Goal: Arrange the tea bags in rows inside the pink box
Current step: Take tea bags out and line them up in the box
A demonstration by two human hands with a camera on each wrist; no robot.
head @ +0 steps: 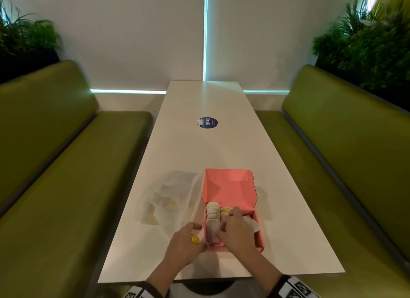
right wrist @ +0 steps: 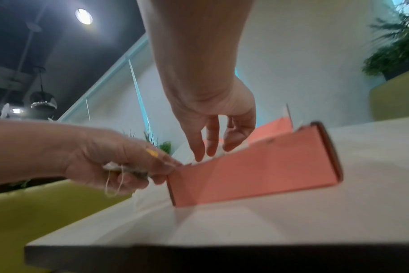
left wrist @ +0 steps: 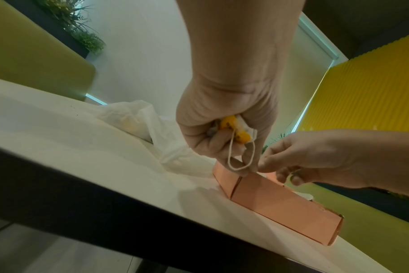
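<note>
Pink box [head: 257, 229] holds one row of tea bags [head: 212, 218] along its left wall; right hand [head: 237, 229], fingers loosely extended, tidies them, left hand [left wrist: 224, 118] clutches another yellow-tagged bag [left wrist: 232, 129], more wait in the plastic bag [head: 170, 198].

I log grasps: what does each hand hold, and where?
Left hand: white yellow-tagged tea bag, bunched in its curled fingers. Right hand: nothing.
</note>
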